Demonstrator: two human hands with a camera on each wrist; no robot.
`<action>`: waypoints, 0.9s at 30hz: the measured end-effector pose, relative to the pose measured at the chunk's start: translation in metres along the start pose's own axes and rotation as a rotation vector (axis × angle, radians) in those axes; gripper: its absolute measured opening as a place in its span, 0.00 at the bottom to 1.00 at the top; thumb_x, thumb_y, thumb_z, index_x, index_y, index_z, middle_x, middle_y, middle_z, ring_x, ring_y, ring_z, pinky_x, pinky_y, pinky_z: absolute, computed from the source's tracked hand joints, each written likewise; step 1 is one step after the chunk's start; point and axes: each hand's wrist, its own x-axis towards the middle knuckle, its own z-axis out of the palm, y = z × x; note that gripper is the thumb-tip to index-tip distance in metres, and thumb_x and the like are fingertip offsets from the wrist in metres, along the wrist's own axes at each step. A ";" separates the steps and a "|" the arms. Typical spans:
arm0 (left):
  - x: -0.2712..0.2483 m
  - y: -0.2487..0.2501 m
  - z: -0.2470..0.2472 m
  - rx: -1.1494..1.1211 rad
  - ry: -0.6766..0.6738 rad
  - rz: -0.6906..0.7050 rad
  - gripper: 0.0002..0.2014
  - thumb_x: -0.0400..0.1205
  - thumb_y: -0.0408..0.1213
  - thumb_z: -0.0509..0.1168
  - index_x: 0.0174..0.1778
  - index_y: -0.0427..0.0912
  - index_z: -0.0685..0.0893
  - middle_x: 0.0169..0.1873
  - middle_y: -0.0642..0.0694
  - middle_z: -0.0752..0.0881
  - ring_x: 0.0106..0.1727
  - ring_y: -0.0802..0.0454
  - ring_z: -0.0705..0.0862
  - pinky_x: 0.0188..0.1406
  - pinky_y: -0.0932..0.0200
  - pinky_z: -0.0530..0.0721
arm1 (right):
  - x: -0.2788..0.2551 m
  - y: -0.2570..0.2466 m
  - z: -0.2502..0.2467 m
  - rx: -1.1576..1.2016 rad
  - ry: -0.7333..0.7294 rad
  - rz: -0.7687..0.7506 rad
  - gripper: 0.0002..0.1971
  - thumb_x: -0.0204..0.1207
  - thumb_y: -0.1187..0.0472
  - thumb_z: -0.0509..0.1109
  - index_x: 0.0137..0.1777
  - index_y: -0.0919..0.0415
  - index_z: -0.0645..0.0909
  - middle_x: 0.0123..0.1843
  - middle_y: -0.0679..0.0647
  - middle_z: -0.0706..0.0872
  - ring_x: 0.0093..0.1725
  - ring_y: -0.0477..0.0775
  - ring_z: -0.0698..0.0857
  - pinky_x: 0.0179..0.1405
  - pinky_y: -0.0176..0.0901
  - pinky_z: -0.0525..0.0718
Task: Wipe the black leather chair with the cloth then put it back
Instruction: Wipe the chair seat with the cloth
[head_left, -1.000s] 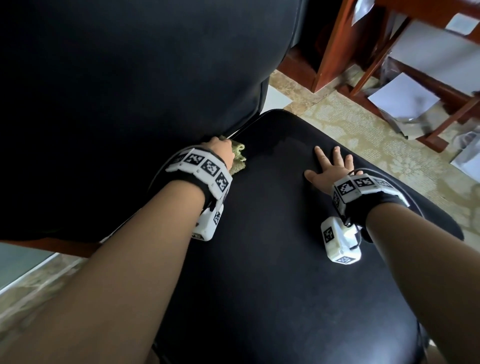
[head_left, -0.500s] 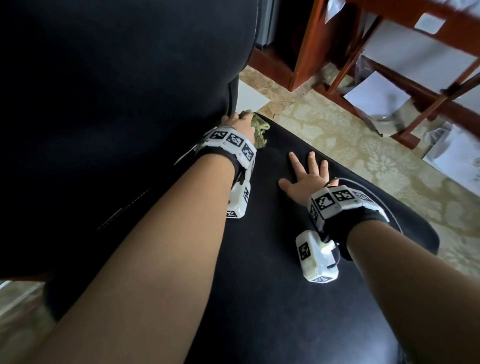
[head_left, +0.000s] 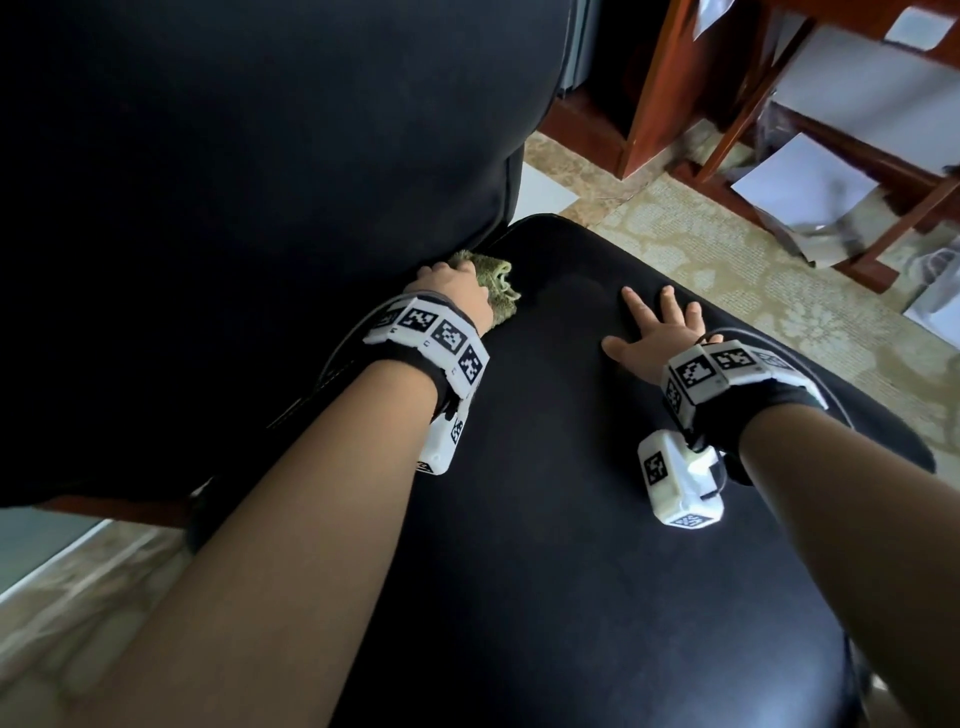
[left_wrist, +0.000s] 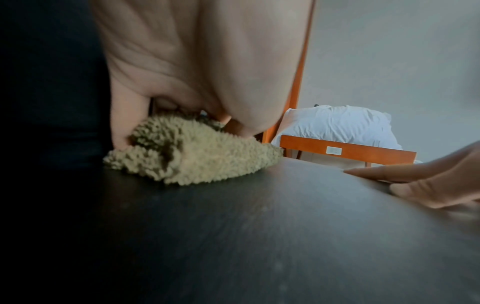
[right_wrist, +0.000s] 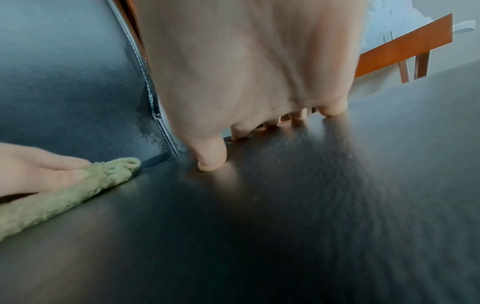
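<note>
My left fingers (left_wrist: 122, 123) curl around a bunched green terry cloth (left_wrist: 197, 156), thumb and fingers pinching its top, and hold it down on the black leather chair (head_left: 545, 519) where the seat meets the backrest (head_left: 234, 156). My left hand (head_left: 452, 291) sits tight against the foot of the backrest, with the cloth poking out just beyond its knuckles. From the right wrist camera, the cloth lies flat along the seat, its tip reaching the stitched seam (right_wrist: 153, 102) at the backrest's edge. My right hand (head_left: 654, 332) rests palm-down on the seat near the chair's far edge, fingers (right_wrist: 210, 156) straight and spread, tips touching the leather and holding nothing; it lies near the cloth without touching it. Both wrists carry white bands (head_left: 431, 338) printed with black-and-white markers. Beyond the chair, red-brown wooden furniture (head_left: 660, 88) stands on a patterned beige floor (head_left: 727, 249), with white paper sheets (head_left: 800, 182) among its legs.
</note>
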 end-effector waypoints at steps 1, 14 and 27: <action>-0.003 -0.004 0.000 -0.001 -0.001 -0.012 0.20 0.88 0.43 0.48 0.73 0.38 0.66 0.70 0.36 0.71 0.71 0.40 0.68 0.62 0.43 0.71 | -0.001 0.000 0.000 0.000 0.002 -0.005 0.35 0.79 0.38 0.57 0.80 0.36 0.42 0.84 0.48 0.36 0.82 0.59 0.38 0.77 0.67 0.43; -0.019 -0.021 0.002 -0.011 -0.048 -0.062 0.22 0.88 0.46 0.48 0.75 0.39 0.64 0.71 0.36 0.70 0.73 0.39 0.68 0.66 0.40 0.70 | -0.042 -0.035 0.009 -0.001 0.012 -0.171 0.34 0.80 0.42 0.58 0.80 0.37 0.44 0.84 0.50 0.37 0.82 0.63 0.36 0.75 0.72 0.47; -0.058 -0.065 0.012 0.010 -0.058 -0.118 0.22 0.88 0.46 0.46 0.76 0.41 0.62 0.72 0.37 0.70 0.72 0.41 0.69 0.63 0.45 0.71 | -0.044 -0.046 0.021 -0.033 -0.081 -0.177 0.37 0.76 0.44 0.67 0.79 0.34 0.49 0.84 0.47 0.40 0.82 0.62 0.39 0.76 0.69 0.55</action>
